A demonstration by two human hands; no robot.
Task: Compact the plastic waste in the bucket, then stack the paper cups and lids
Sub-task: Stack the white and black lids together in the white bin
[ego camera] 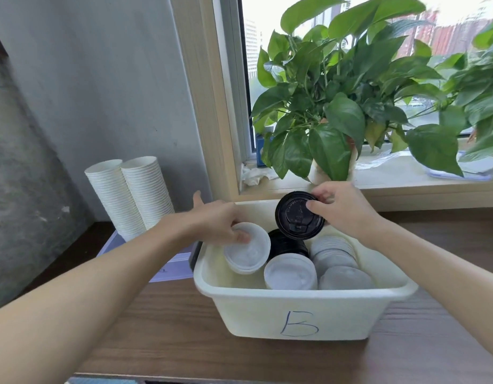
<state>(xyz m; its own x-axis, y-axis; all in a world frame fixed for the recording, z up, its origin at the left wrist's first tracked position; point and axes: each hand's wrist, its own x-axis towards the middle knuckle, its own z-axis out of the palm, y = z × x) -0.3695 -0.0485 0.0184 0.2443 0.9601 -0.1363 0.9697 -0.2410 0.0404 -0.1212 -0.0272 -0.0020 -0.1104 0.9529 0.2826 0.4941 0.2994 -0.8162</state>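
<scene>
A brown wood-grain tabletop (pixel 167 328) carries a cream rectangular plastic bin (pixel 267 314), its near wall marked with a hand-drawn blue letter B (pixel 299 324). Inside, against the near wall, lies a stack of round white plastic lids (pixel 291 273), and to its right a stack of cloudy translucent lids (pixel 345 278). Just behind them a stack of black plastic lids (pixel 287 243) shows in the middle. At the bin's left side the left hand (pixel 215 220) grips a tilted stack of white lids (pixel 248 249), fingers curled over its rim. Over the far part of the bin the right hand (pixel 342 209) pinches a single round black plastic lid (pixel 296 216) by its right edge, the lid tilted with its top facing the camera. Farther left, two tall stacks of upside-down white paper cups (pixel 134 195) stand side by side on a pale lilac tray (pixel 173 266). Beyond the bin, a pale wooden windowsill (pixel 392 173) holds a leafy green potted plant (pixel 336 92) and a crumpled white tissue (pixel 253 174).
</scene>
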